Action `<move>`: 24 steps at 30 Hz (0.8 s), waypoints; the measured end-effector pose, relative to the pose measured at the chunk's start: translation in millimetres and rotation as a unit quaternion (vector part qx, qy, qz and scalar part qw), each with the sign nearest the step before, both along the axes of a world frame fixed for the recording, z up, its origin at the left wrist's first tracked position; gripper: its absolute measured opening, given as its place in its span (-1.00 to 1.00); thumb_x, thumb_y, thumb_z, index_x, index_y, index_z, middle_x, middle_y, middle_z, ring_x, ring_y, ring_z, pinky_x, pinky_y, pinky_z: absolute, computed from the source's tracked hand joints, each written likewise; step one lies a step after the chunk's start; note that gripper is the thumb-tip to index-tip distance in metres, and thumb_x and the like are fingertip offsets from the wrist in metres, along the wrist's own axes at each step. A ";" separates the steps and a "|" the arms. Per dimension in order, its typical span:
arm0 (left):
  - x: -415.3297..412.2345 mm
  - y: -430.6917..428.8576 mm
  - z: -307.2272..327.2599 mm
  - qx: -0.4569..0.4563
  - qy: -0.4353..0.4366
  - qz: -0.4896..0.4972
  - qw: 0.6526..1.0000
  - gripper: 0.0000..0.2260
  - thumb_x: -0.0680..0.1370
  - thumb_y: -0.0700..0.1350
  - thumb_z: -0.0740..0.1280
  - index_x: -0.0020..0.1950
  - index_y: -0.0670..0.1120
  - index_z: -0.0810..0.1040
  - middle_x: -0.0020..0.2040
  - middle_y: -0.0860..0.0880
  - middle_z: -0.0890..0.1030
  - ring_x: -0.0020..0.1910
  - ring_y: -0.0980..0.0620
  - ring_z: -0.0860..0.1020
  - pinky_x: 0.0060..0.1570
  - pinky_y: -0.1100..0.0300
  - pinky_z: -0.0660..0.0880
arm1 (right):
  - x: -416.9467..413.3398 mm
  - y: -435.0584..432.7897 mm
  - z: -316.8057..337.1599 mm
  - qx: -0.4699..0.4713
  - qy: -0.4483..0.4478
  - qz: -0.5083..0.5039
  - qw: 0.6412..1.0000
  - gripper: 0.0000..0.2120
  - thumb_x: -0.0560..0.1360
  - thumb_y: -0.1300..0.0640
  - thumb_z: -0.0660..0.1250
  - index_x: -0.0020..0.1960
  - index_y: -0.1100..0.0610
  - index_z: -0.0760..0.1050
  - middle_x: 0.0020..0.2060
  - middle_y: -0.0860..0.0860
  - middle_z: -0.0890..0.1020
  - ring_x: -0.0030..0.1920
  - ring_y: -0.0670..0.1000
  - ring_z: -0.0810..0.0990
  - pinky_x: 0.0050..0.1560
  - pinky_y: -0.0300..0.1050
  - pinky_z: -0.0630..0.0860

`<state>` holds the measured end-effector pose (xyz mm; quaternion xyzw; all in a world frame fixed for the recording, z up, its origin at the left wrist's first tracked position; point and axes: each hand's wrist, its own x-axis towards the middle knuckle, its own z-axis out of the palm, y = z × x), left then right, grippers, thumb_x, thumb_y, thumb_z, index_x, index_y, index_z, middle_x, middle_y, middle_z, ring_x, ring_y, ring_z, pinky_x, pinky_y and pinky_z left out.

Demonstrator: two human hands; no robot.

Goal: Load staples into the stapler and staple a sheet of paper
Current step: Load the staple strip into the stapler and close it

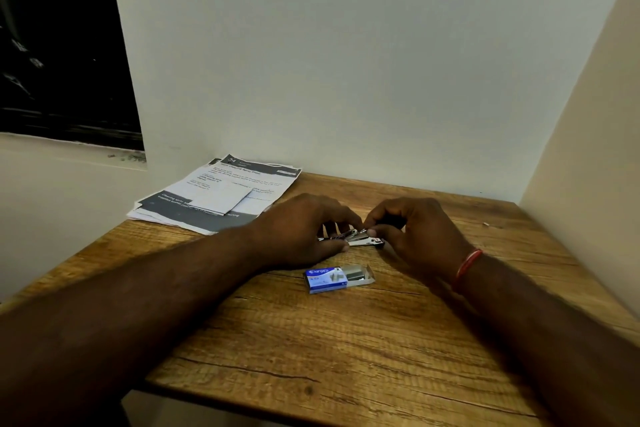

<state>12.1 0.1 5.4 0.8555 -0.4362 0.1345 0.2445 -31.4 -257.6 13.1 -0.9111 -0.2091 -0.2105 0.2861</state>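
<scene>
The stapler (356, 238) lies near the middle of the desk (346, 350), toward the far edge. The left hand (304, 229) is closed around its left end; the right hand (415, 232) pinches its right end with curled fingers. The open staple box (337, 278) sits just nearer. Printed paper sheets (221, 198) occupy the far left corner.

Both hands on stapler (360, 240) at table (346, 340) centre; staple box (337, 278) open nearby; papers (221, 196) far-left.
</scene>
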 end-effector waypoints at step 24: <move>7.0 4.5 -7.1 -0.127 0.040 0.014 0.991 -0.77 0.51 -0.05 0.72 -0.03 0.05 0.69 -0.09 0.14 0.73 -0.16 0.04 0.74 -0.12 0.08 0.71 | 1.9 -0.6 -1.8 -0.044 0.005 0.037 0.998 -0.77 0.61 0.21 0.55 0.05 -0.14 0.79 -0.09 -0.27 0.75 -0.01 -0.13 0.68 -0.09 -0.33 0.58</move>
